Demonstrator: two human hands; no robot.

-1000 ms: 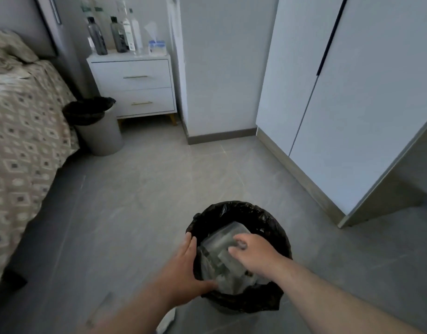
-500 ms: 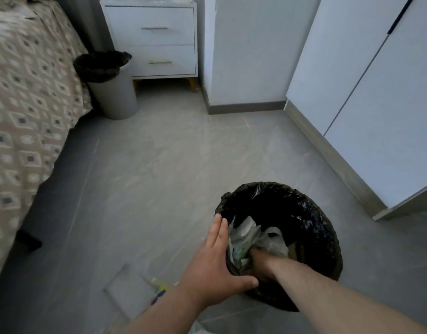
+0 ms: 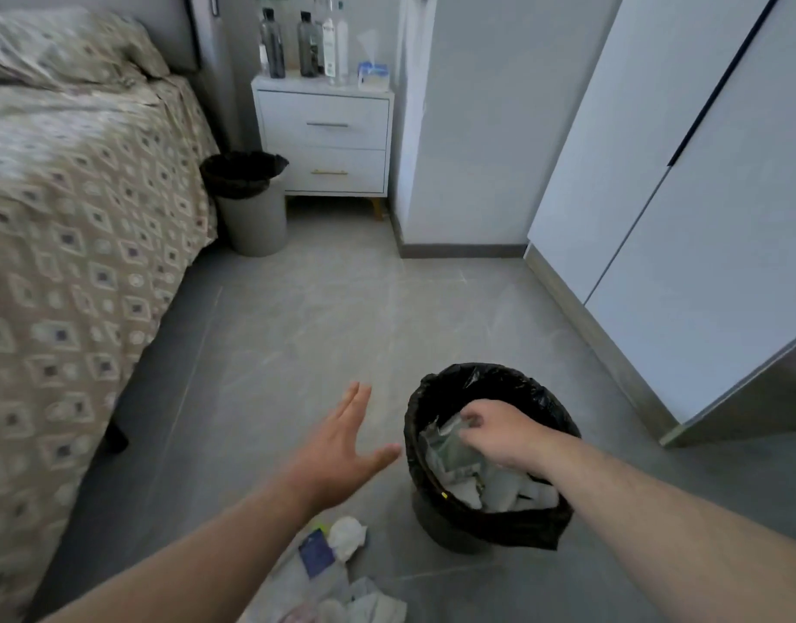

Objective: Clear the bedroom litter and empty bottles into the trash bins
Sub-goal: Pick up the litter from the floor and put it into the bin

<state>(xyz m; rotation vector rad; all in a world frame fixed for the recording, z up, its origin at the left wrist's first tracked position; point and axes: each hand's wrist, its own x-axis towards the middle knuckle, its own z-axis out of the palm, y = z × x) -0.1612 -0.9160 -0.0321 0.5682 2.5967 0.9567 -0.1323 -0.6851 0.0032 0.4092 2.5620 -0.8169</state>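
Observation:
A bin lined with a black bag [image 3: 490, 375] stands on the floor at the lower right, filled with clear wrappers and paper litter [image 3: 454, 456]. My right hand [image 3: 499, 436] is over its mouth, fingers curled down onto the top wrapper; a grip is not clear. My left hand [image 3: 337, 451] hovers open, fingers spread, just left of the bin and apart from it. More litter lies on the floor beneath my left forearm: a crumpled white tissue [image 3: 346, 535], a blue packet [image 3: 316, 553] and clear wrappers [image 3: 364, 600]. Several bottles [image 3: 272, 42] stand on the nightstand [image 3: 324, 137].
A second grey bin with a black bag [image 3: 252, 218] sits between the bed [image 3: 72, 218] and the nightstand. A tissue box [image 3: 373, 76] is beside the bottles. White wardrobe doors [image 3: 702, 218] line the right side. Grey tiled floor lies between the bins.
My right hand has risen from deep in the bin to its mouth. My left hand has let go of the rim and moved left, fingers spread. The view tilted up.

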